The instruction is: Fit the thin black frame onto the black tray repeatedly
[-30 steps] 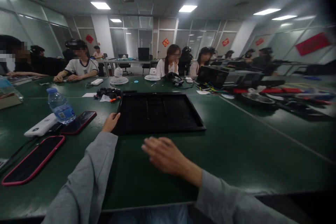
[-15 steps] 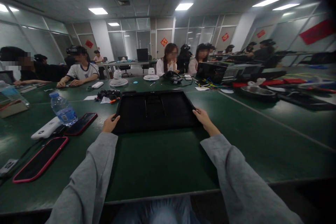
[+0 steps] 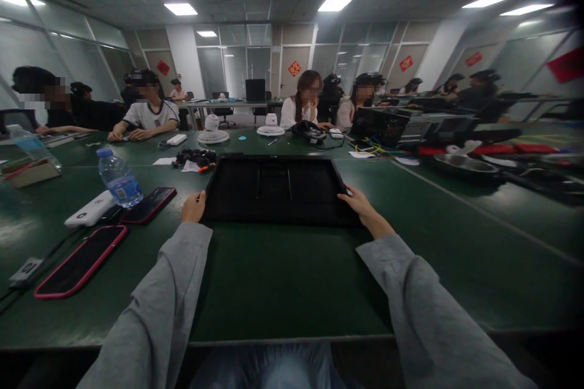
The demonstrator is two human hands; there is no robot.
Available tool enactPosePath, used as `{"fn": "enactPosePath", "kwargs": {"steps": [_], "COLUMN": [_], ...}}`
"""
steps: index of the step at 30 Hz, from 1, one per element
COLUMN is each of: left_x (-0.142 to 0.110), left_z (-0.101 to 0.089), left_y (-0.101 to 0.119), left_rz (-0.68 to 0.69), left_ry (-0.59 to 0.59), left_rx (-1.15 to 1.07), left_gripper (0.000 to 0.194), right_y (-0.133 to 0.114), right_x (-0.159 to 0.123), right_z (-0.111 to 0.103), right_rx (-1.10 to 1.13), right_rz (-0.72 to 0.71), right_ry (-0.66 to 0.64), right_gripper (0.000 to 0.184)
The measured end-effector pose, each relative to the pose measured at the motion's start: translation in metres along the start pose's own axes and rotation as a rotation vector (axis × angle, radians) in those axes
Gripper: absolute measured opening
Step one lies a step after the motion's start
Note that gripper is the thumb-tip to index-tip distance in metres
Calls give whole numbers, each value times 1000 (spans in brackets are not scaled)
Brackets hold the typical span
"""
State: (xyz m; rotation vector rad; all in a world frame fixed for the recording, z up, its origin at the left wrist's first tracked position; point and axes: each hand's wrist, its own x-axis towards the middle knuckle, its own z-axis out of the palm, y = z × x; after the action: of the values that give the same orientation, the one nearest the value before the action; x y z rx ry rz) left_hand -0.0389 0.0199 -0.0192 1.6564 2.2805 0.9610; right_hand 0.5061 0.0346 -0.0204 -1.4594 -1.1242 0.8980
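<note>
A black rectangular panel (image 3: 232, 194) with a raised rim lies on the green table in front of me. A thin bracket-like frame (image 3: 274, 184) shows in its middle, too dark to make out fully. My left hand (image 3: 194, 206) is closed at the panel's left edge, fingers curled by the near corner. On the opposite side, my right hand (image 3: 362, 209) grips the right edge, thumb over the rim and the other fingers partly hidden. Both arms reach forward in grey sleeves.
Left of the panel are a water bottle (image 3: 119, 179), a white power bank (image 3: 91, 209) and two phones, one a red-rimmed phone (image 3: 81, 262). Beyond the panel stand small white fans (image 3: 213, 134). A pan (image 3: 468, 169) is at the right. Several people sit around.
The whole view has shifted slightly, so things appear further right and a bit higher. My left thumb no longer lies across the rim as before. The panel stays between my hands.
</note>
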Motion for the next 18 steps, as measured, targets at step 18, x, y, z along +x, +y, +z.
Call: {"fn": "enactPosePath", "kwargs": {"steps": [18], "left_x": [-4], "left_z": [-2], "left_y": [4], "left_rz": [36], "left_ry": [-23], "left_rx": [-45], "left_gripper": [51], "right_y": [5], "right_x": [3], "right_z": [3], "right_rx": [134], "right_rz": [-59], "right_ry": [33], "right_gripper": [69]}}
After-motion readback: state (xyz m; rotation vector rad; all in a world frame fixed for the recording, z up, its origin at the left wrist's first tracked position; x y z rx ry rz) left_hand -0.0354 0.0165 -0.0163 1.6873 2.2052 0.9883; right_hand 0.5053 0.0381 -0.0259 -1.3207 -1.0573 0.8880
